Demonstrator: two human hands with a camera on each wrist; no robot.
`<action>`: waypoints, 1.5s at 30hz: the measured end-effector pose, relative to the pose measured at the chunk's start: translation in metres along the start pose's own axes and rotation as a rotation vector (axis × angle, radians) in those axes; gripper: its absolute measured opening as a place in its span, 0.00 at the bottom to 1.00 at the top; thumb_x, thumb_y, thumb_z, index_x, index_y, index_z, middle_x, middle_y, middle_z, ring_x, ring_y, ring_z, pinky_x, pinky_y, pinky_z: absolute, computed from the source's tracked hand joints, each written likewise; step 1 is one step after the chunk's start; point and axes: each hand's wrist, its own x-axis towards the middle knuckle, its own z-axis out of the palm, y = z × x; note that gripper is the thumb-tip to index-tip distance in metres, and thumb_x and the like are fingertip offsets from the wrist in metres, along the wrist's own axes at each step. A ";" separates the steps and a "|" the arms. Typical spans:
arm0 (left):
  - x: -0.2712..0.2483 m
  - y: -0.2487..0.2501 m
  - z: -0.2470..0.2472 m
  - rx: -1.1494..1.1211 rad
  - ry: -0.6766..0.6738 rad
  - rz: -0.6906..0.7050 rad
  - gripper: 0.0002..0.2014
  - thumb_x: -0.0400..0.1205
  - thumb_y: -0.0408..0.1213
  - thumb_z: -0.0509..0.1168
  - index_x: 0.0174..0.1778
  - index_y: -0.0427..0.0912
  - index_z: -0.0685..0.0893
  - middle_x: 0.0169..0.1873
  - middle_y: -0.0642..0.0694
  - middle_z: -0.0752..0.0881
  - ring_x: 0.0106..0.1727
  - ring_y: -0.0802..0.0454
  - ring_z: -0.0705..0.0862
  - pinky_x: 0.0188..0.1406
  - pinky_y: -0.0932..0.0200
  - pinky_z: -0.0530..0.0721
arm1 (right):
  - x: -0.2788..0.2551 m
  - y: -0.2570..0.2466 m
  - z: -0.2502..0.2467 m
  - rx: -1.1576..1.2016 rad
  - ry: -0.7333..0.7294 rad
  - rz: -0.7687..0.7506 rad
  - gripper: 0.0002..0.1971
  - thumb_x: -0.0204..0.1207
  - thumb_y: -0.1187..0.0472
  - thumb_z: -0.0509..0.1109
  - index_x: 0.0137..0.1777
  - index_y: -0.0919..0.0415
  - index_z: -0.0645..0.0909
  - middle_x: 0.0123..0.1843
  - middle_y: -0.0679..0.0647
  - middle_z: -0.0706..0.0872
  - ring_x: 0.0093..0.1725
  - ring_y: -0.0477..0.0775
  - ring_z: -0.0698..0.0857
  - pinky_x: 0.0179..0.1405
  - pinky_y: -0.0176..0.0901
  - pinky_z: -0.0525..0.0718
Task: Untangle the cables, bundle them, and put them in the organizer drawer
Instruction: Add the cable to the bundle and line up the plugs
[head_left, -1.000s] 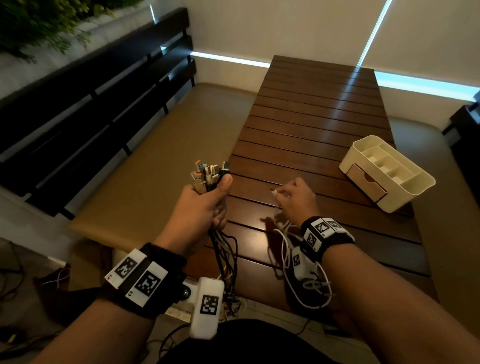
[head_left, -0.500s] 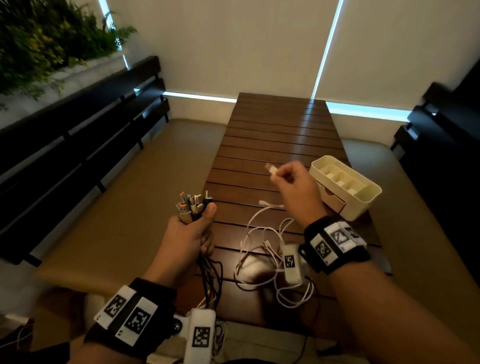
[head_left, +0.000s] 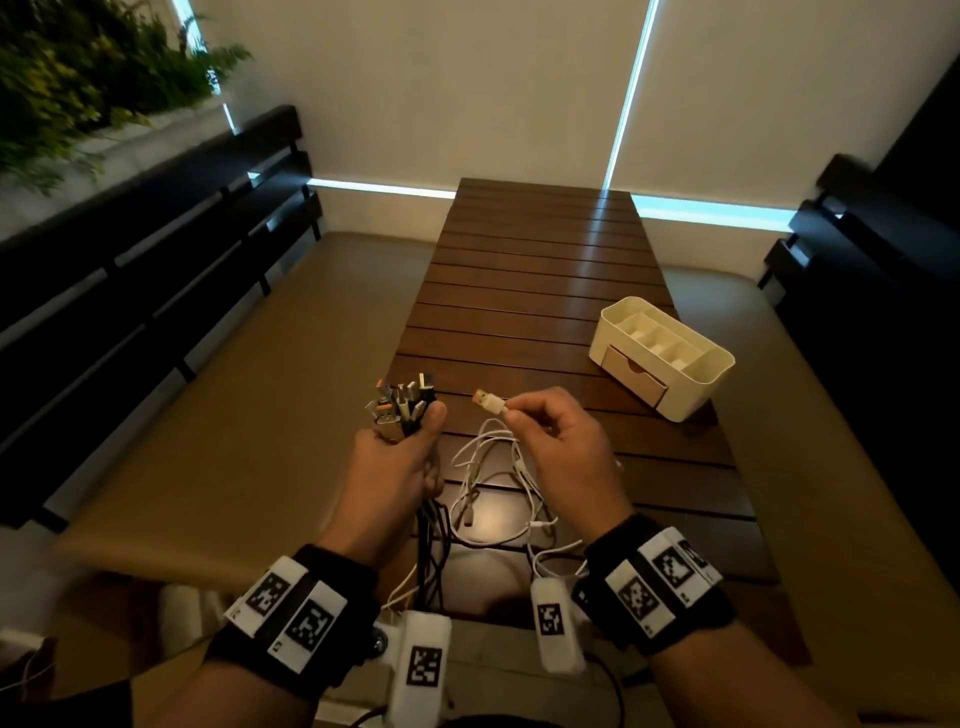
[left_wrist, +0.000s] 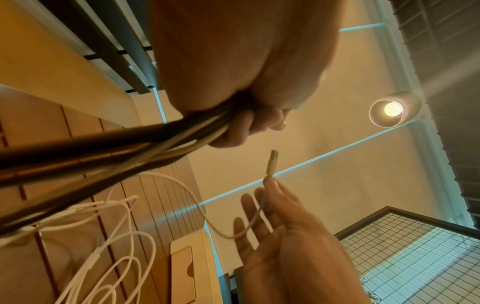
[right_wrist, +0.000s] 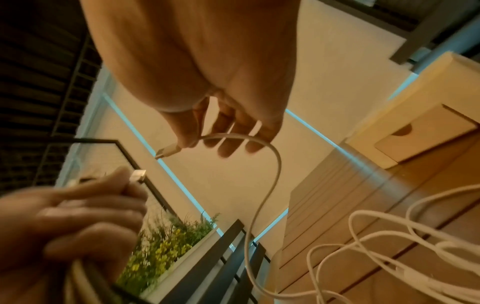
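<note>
My left hand (head_left: 397, 462) grips a bundle of cables (head_left: 402, 408) upright, plug ends sticking out above the fist; their dark and pale cords (left_wrist: 109, 148) hang down toward the table's near edge. My right hand (head_left: 550, 441) pinches a white cable (head_left: 488, 401) just behind its USB plug, between thumb and forefinger, plug pointing left toward the bundle. The other fingers are loosely spread (right_wrist: 233, 144). The rest of the white cables (head_left: 488, 488) lie in tangled loops on the wooden table (head_left: 540, 270). The cream organizer (head_left: 662, 356) stands at the right, its drawer (head_left: 631, 376) closed.
Tan cushioned benches (head_left: 249, 395) flank the slatted table on both sides. Dark railings (head_left: 156, 244) run along the left, with plants (head_left: 78, 78) behind. The table's far half holds nothing but light reflections.
My right hand lifted the white cable's plug off the table and brought it left, close to the bundle in my left hand. The head view tilted up.
</note>
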 end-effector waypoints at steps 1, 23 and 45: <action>-0.001 0.000 0.001 0.014 0.006 -0.004 0.18 0.85 0.45 0.66 0.31 0.43 0.73 0.19 0.49 0.68 0.21 0.51 0.66 0.25 0.55 0.69 | -0.002 -0.001 0.002 -0.043 -0.005 -0.050 0.03 0.81 0.61 0.72 0.49 0.52 0.87 0.48 0.45 0.84 0.49 0.41 0.83 0.46 0.27 0.79; -0.007 -0.001 0.007 0.019 -0.109 0.121 0.14 0.83 0.47 0.66 0.36 0.44 0.84 0.21 0.48 0.69 0.23 0.54 0.67 0.23 0.59 0.70 | -0.006 -0.020 0.018 0.216 -0.204 0.009 0.02 0.78 0.60 0.76 0.46 0.53 0.89 0.41 0.47 0.91 0.44 0.47 0.89 0.44 0.40 0.88; -0.006 0.015 0.007 -0.194 0.016 0.074 0.12 0.82 0.47 0.65 0.42 0.41 0.82 0.32 0.43 0.85 0.38 0.46 0.88 0.45 0.46 0.89 | -0.012 0.004 0.013 0.053 -0.472 -0.037 0.08 0.83 0.55 0.66 0.43 0.48 0.84 0.38 0.47 0.84 0.40 0.52 0.84 0.46 0.56 0.84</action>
